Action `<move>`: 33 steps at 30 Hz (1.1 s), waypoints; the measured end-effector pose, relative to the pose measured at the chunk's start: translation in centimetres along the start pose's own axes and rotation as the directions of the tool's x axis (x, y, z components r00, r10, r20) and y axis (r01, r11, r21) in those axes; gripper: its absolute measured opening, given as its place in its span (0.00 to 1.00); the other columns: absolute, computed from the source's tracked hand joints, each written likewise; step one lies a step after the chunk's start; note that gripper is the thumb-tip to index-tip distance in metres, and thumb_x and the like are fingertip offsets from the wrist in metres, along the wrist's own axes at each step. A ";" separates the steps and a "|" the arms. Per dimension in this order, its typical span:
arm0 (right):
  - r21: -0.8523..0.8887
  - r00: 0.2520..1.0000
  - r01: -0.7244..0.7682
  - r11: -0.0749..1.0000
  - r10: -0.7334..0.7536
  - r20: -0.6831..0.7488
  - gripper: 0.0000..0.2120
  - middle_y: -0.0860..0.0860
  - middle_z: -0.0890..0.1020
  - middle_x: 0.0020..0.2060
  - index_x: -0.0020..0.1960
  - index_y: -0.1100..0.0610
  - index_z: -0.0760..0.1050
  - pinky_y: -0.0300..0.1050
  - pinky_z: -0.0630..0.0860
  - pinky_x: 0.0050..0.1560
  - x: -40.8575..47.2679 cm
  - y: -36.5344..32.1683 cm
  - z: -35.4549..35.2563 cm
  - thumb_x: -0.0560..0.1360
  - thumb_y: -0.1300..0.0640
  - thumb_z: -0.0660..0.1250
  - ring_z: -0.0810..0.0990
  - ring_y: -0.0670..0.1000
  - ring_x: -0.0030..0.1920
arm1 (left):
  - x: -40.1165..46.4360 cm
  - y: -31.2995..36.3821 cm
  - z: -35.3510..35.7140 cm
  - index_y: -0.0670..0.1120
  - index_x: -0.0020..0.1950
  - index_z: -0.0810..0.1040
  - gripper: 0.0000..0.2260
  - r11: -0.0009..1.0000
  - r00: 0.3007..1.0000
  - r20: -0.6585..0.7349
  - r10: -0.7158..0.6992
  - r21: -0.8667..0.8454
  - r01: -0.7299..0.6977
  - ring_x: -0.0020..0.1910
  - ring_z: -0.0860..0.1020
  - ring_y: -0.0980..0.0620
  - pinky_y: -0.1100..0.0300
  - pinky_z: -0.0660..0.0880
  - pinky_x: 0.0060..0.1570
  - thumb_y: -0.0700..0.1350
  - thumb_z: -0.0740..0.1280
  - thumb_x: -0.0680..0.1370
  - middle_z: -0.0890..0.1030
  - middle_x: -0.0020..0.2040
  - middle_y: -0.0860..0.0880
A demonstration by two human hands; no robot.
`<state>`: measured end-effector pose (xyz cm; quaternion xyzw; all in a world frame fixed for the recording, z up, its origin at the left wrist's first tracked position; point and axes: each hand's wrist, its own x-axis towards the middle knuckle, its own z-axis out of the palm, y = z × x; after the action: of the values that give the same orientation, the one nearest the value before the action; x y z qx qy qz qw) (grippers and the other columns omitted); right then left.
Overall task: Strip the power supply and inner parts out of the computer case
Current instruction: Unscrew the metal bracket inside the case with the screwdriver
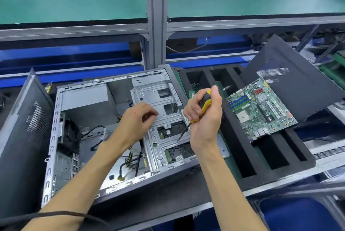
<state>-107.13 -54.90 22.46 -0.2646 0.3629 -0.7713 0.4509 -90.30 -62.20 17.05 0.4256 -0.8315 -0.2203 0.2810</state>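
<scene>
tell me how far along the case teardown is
Done: the motherboard is out, lying on the black foam tray, and a side panel is off. In hand: the right hand grips a yellow screwdriver over the metal drive cage; the left hand rests on that cage. Left: the power supply, the cage and loose cables are still inside the computer case.

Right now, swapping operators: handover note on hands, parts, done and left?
Right hand: grip on the yellow-black screwdriver, tip over the drive cage.
Left hand: fingers curled at the cage's top plate; whether they hold anything is hidden.
Done: side panels off; motherboard out, lying on the foam tray right of the computer case.
Left: power supply still in the far-left corner, drive cage and loose cables still inside.
</scene>
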 end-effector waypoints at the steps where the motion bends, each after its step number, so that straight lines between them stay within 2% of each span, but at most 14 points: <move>1: -0.003 1.000 0.001 1.000 -0.001 -0.002 0.18 0.49 0.62 0.26 0.36 0.53 0.71 0.41 0.60 0.27 0.1 0.0 -0.1 0.78 0.41 0.61 0.57 0.49 0.27 | 0.0 0.0 0.0 0.45 0.51 0.83 0.05 1.000 1.000 0.002 -0.001 0.011 0.001 0.45 0.76 0.56 0.68 0.71 0.49 0.38 0.72 0.77 0.81 0.46 0.53; 3: -0.009 1.000 0.004 1.000 -0.005 -0.007 0.18 0.49 0.62 0.26 0.36 0.53 0.71 0.42 0.60 0.27 0.1 0.0 -0.2 0.78 0.42 0.61 0.57 0.49 0.26 | 0.0 0.0 0.0 0.46 0.52 0.82 0.05 1.000 1.000 0.016 -0.006 0.026 0.006 0.44 0.77 0.56 0.71 0.69 0.47 0.38 0.72 0.77 0.82 0.46 0.52; 7: -0.020 1.000 0.022 1.000 -0.022 -0.008 0.18 0.49 0.62 0.26 0.36 0.53 0.71 0.42 0.59 0.27 -0.4 -0.3 -0.5 0.78 0.42 0.60 0.58 0.49 0.27 | -0.4 1.0 -0.6 0.45 0.52 0.82 0.05 0.999 0.999 -0.040 -0.035 -0.006 0.034 0.41 0.78 0.55 0.64 0.76 0.45 0.37 0.70 0.78 0.81 0.45 0.52; 9: -0.036 0.999 0.040 0.999 -0.040 -0.003 0.17 0.48 0.63 0.26 0.36 0.53 0.71 0.42 0.60 0.27 -0.9 -0.6 -0.5 0.77 0.43 0.60 0.58 0.49 0.27 | -0.9 1.8 -1.0 0.44 0.52 0.82 0.06 0.999 0.997 -0.072 -0.007 -0.044 0.004 0.42 0.78 0.55 0.65 0.76 0.45 0.36 0.69 0.78 0.82 0.46 0.52; 10: -0.042 0.999 0.048 0.998 -0.048 0.000 0.17 0.48 0.63 0.25 0.35 0.53 0.70 0.42 0.59 0.27 -1.2 -0.8 -0.5 0.77 0.44 0.60 0.58 0.49 0.26 | -1.2 2.3 -1.1 0.44 0.52 0.83 0.06 0.997 0.999 -0.042 0.023 -0.075 -0.026 0.43 0.78 0.56 0.66 0.76 0.46 0.36 0.69 0.78 0.82 0.46 0.53; 12: -0.037 0.998 0.055 0.998 -0.055 0.013 0.17 0.49 0.62 0.25 0.33 0.54 0.68 0.42 0.58 0.27 -1.9 -1.1 -0.5 0.75 0.45 0.59 0.57 0.50 0.25 | -1.8 3.5 -1.0 0.46 0.51 0.84 0.05 0.983 0.988 0.121 0.100 -0.165 -0.079 0.46 0.79 0.57 0.66 0.75 0.48 0.38 0.71 0.77 0.83 0.46 0.54; 14: -0.030 0.997 0.063 0.998 -0.062 0.036 0.16 0.49 0.61 0.24 0.31 0.55 0.67 0.43 0.55 0.26 -2.8 -1.4 -0.4 0.73 0.47 0.59 0.55 0.50 0.25 | -2.6 4.4 -0.4 0.48 0.52 0.85 0.06 0.972 0.940 0.294 0.171 -0.206 -0.112 0.48 0.78 0.57 0.66 0.73 0.51 0.40 0.71 0.77 0.82 0.46 0.53; 17: -0.033 0.995 0.071 0.997 -0.069 0.069 0.15 0.48 0.59 0.22 0.29 0.54 0.65 0.45 0.48 0.27 -4.4 -1.6 -0.3 0.70 0.47 0.59 0.52 0.50 0.25 | -3.8 4.6 0.7 0.48 0.54 0.86 0.13 0.967 0.898 0.378 0.226 -0.197 -0.160 0.52 0.75 0.54 0.65 0.69 0.57 0.34 0.67 0.76 0.82 0.49 0.51; 19: -0.044 0.995 0.071 0.997 -0.067 0.077 0.14 0.48 0.59 0.22 0.29 0.54 0.64 0.47 0.46 0.28 -5.1 -1.4 -0.3 0.69 0.48 0.59 0.50 0.51 0.25 | -4.2 4.2 1.1 0.49 0.54 0.86 0.18 0.968 0.899 0.375 0.224 -0.189 -0.163 0.53 0.73 0.52 0.62 0.67 0.59 0.32 0.64 0.73 0.81 0.49 0.51; 22: -0.058 0.994 0.085 0.995 -0.081 0.072 0.13 0.47 0.59 0.22 0.29 0.54 0.64 0.47 0.46 0.27 -6.0 -1.1 -0.3 0.69 0.49 0.59 0.50 0.51 0.25 | -4.7 4.0 1.6 0.51 0.53 0.86 0.19 0.967 0.905 0.354 0.237 -0.173 -0.186 0.53 0.71 0.50 0.56 0.67 0.60 0.35 0.62 0.72 0.81 0.49 0.53; 26: -0.083 0.994 0.097 0.992 -0.092 0.059 0.13 0.47 0.59 0.22 0.29 0.54 0.64 0.47 0.46 0.27 -6.4 -0.7 -0.2 0.69 0.49 0.58 0.49 0.51 0.25 | -5.3 4.2 2.0 0.52 0.53 0.86 0.18 0.967 0.921 0.309 0.239 -0.161 -0.198 0.51 0.69 0.53 0.56 0.69 0.57 0.38 0.62 0.72 0.82 0.47 0.56; 33: -0.108 0.991 0.116 0.987 -0.109 0.074 0.14 0.47 0.58 0.22 0.29 0.53 0.63 0.46 0.46 0.27 -6.3 -0.6 0.1 0.70 0.49 0.57 0.50 0.50 0.25 | -5.4 4.2 1.9 0.52 0.52 0.86 0.17 0.967 0.923 0.301 0.240 -0.162 -0.199 0.52 0.69 0.54 0.57 0.68 0.58 0.35 0.65 0.73 0.82 0.48 0.56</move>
<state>-104.52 -49.15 22.48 -0.3356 0.3747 -0.7645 0.4031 -91.40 -55.22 16.64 0.2695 -0.8924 -0.3061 0.1929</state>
